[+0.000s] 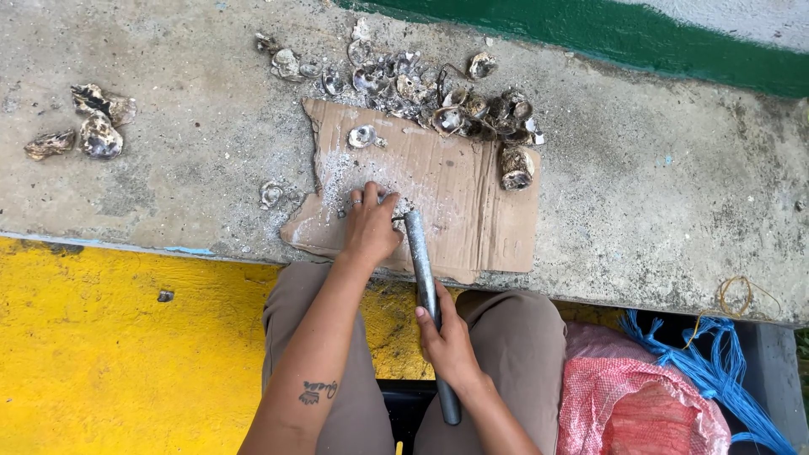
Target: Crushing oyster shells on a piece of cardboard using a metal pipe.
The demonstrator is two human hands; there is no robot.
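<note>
Whatever the left hand (371,226) presses, hidden; metal rod (425,286) partly behind right hand (445,337).

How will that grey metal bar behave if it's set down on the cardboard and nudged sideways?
The grey metal bar looks round and smooth, so it would probably roll rather than slide. It seems solid and long, likely heavy for its width and stiff. The right hand grips it mid-length; its far end rests on the cardboard, beside the left hand.

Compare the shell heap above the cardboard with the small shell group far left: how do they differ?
The shell heap holds many mostly open, pearly-lined shells, some resting on the cardboard. The small shell group has only a few lumpy, apparently closed shells on bare concrete. Both are grey-brown, rough shells.
</note>
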